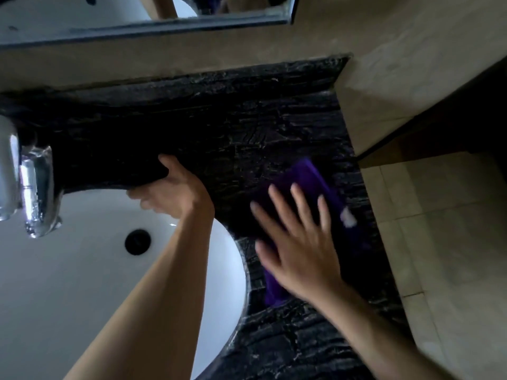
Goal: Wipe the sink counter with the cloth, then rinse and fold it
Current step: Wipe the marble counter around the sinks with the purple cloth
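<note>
I'm looking straight down over the basin, and the right hand (299, 242) lies flat on the purple cloth (310, 182), fingers straight and spread apart, palm pressing it onto the black veined stone counter (247, 119). The cloth sits under and beyond those fingertips, on the strip of counter between the sink and the beige tiled side wall (411, 91). I can see purple past the fingertips and a strip showing below the heel of the palm; the middle of the cloth is hidden under the hand. There's a pale patch just right of the little finger (348, 216), but it's smeared and I can't tell what it is. The whole right hand is soft with blur, so the cloth's folds and edges are hard to read.

The left hand (170, 187) is at the far rim of the round white ceramic sink (82, 270). Its thumb lies on top of the counter edge, and the other fingers curl down over the lip towards the bowl, so it grips that edge. The fingertips are tucked under in shadow and I can't make out how far they wrap.

Left of that thumb, the shiny chrome tap (35, 187) hangs over the bowl, cut off by the picture's edge. Below the left-hand fingers, the dark round drain hole (137, 241) shows in the basin. At the top, the metal-framed mirror (137, 12) is only partly in view, its reflection too cropped to read.
</note>
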The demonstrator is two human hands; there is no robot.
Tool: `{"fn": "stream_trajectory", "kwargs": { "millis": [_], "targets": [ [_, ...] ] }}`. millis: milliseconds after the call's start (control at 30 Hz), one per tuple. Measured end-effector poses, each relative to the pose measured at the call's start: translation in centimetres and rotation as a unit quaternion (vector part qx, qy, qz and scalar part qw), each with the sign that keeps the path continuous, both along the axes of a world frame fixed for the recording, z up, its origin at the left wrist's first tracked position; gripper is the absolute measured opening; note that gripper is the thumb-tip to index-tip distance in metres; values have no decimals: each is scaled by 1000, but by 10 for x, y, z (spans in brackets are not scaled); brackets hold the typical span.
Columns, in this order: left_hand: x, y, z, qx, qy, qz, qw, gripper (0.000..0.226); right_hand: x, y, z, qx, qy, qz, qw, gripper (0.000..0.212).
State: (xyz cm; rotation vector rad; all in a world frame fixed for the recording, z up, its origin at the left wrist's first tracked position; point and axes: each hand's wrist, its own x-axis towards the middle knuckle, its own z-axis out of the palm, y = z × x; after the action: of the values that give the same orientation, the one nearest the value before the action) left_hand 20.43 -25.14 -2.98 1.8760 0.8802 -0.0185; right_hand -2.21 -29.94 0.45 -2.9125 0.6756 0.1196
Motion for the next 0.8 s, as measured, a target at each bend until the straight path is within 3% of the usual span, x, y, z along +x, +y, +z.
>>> {"fn": "stream_trajectory", "kwargs": {
  "millis": [167, 333, 467, 567, 700, 800],
  "targets": [
    [1, 1, -3, -8, 1, -6, 1000, 79, -87, 93, 6, 24, 34, 14, 999, 82],
    [-1, 7, -3, -49, -4, -32, 998, 85, -16, 39, 3, 15, 15, -23, 1000, 66],
    [-1, 45, -3, -41, 38, -211, 976, 93, 42, -4, -10, -18, -12, -107, 994, 62],
    [-42, 98, 8, -13, 31, -434, 900, 68, 29, 7, -13, -11, -12, -110, 994, 62],
    [-119, 170, 11, 63, -68, -719, 689, 63, -55, 79, -4, -30, -6, -109, 994, 65],
    [-152, 216, 11, 76, 90, -797, 593, 76, -125, 139, -2, -31, 14, -88, 996, 70]
  ]
}}
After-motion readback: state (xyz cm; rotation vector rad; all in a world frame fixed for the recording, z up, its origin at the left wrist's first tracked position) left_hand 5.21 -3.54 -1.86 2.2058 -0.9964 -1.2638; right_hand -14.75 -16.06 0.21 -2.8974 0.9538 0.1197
